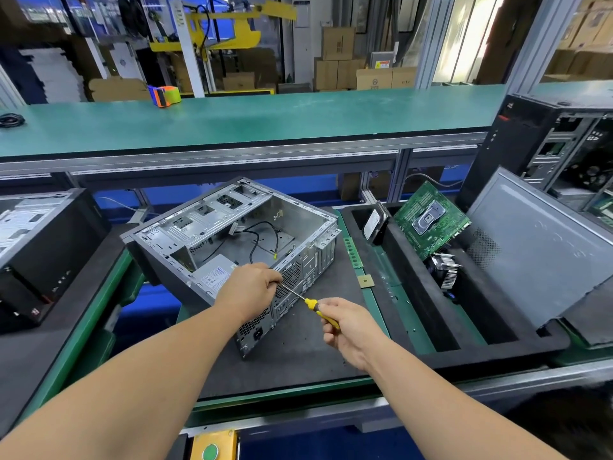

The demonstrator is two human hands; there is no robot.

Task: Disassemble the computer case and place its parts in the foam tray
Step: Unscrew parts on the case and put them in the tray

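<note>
Single head view; looks forward and down over workbench [232, 121]; hands close below centre.

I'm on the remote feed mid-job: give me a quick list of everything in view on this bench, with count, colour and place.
computer case: one, grey, open, lying on the dark mat at centre
power supply: one, grey, inside the case's near corner
foam tray: one, black, right of the case
motherboard: one, green, leaning in the tray's far end
hard drive: one, silver and black, standing in the tray's far left slot
heatsink fan: one, silver, in the tray below the motherboard
side panel: one, grey, leaning at right
memory stick: one, green, on the mat
processor chip: one, gold, on the mat
tape dispenser: one, orange and blue, upper shelf
screwdriver: one, yellow handle
left hand: at the shaft, against the case
right hand: grips the handle
</note>
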